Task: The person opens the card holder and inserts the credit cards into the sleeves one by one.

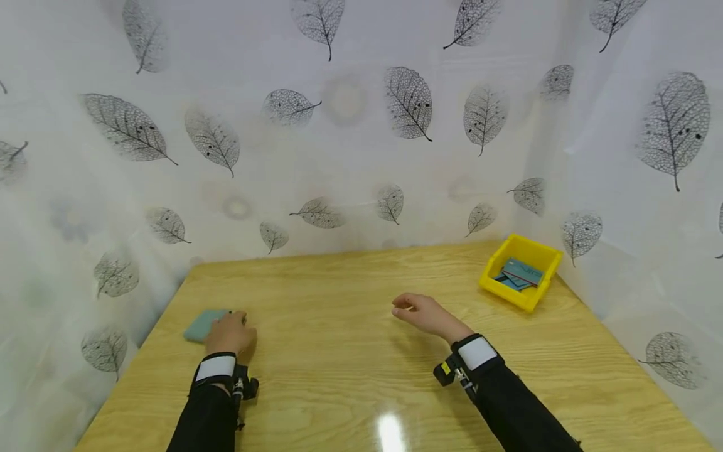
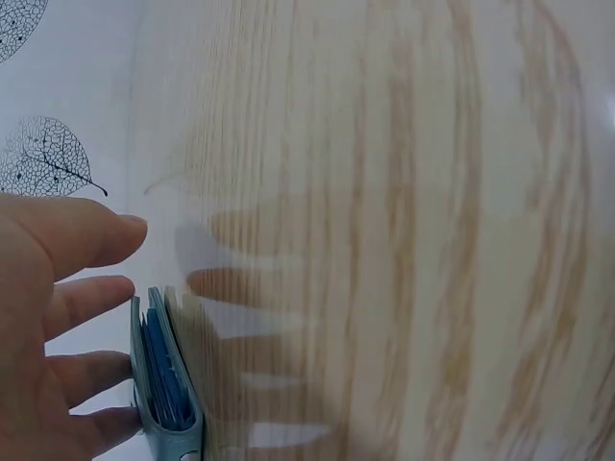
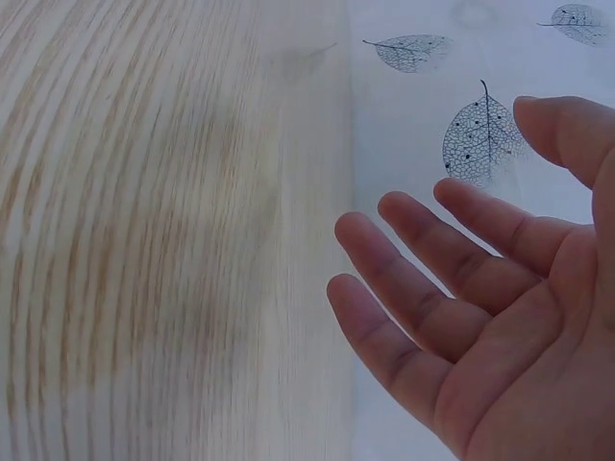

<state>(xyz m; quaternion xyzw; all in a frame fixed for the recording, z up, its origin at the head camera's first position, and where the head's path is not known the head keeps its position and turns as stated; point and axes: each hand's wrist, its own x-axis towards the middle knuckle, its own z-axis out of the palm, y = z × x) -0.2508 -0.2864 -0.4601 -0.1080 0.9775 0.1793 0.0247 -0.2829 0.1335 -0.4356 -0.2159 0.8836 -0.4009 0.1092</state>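
A teal card wallet (image 1: 199, 328) lies flat on the left part of the table. My left hand (image 1: 230, 334) is over its right side, with the fingertips at its upper cover. In the left wrist view the wallet (image 2: 178, 442) shows its edge, with blue layers or cards inside and a snap near the end. The left thumb stands apart from it, and the fingers are loosely bent. Above the middle of the table hovers my right hand (image 1: 429, 315), holding nothing. Its palm (image 3: 519, 355) and spread, slightly bent fingers show in the right wrist view.
A yellow open bin (image 1: 503, 294) stands at the table's far right corner, with several blue-grey cards (image 1: 522, 272) inside. White curtains (image 1: 350, 157) with leaf prints hang behind the wooden table (image 1: 327, 351) and along both sides.
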